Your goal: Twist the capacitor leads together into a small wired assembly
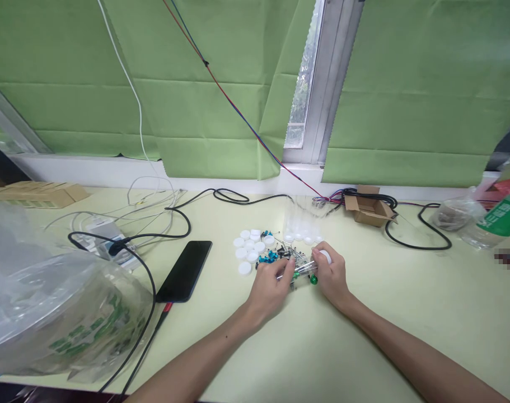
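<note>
My right hand (332, 277) is closed around a clear plastic tube with a white end (325, 256), held tilted low over the table. The tube points toward my left hand (270, 286), whose thumb and fingers pinch a thin metal rod. A small green part (296, 275) shows between the two hands. Another green piece (313, 279) lies just under the right fingers. Behind the hands is a loose pile of silver screw-like pieces (299, 253) and blue parts (268, 257), partly hidden by my fingers. Several round white caps (245, 253) lie left of the pile.
Clear tubes with white ends (300, 224) are grouped behind the pile. A black phone (185, 271) and a plastic bag (70, 313) are on the left. Black cable (187, 224) runs along the back toward a small open cardboard box (369, 208). A green-labelled bottle (500, 218) is far right.
</note>
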Tool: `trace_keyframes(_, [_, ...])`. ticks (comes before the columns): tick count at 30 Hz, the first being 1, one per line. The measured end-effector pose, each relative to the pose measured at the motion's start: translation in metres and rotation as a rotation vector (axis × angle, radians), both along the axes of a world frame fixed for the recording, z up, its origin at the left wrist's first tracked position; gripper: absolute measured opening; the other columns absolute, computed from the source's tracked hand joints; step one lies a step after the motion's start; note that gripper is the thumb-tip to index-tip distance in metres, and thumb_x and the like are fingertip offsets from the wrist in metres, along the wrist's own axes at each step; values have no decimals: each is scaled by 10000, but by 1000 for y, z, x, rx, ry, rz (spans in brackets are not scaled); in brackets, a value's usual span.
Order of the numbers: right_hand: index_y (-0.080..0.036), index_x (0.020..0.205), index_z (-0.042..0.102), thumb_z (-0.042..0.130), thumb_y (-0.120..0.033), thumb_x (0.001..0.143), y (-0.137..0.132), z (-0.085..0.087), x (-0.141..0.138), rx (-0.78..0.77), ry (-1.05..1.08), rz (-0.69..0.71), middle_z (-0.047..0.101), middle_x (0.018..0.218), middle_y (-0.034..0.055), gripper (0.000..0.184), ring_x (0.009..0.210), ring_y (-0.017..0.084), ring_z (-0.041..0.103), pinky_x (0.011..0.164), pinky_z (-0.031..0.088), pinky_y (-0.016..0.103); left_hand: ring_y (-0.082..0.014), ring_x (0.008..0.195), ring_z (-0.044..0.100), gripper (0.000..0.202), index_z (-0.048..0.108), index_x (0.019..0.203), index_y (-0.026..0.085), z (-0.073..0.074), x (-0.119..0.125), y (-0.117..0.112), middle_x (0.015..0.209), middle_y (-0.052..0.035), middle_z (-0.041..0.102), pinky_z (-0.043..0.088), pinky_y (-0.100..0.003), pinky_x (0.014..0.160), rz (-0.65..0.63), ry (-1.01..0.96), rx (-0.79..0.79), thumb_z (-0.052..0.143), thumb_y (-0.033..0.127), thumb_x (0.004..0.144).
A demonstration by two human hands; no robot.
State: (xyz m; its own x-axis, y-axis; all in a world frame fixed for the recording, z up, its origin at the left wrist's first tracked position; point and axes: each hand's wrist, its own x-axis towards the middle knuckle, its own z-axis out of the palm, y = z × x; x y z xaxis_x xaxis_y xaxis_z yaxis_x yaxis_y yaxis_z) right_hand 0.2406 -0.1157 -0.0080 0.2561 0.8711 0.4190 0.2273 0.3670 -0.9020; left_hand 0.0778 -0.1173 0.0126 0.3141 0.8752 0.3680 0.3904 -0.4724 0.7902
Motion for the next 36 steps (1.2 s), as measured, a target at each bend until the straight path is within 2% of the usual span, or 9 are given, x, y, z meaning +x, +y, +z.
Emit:
trace_keyframes(9, [-205,668,457,475,-360,897,0,-1,0,4,3,10,406,538,-55,276,456,104,383,424,317,223,-93,483,312,444,375,581,180,-1,0,1,499,47,338,217,-279,517,-3,2,28,388,408,962])
trace_keyframes(25, [-211,671,449,467,-354,891,0,0,2,7,2,39,415,537,-53,263,447,108,391,416,318,227,-106,479,323,486,475,559,183,2,-1,0,492,34,366,243,-288,515,-3,13,58,364,434,960])
trace_keyframes(36, [-211,662,445,456,-353,881,0,8,3,8,-61,16,419,518,-52,261,443,113,397,430,324,236,-104,482,334,476,452,572,182,5,-1,0,500,41,364,231,-283,524,-19,27,33,360,434,965])
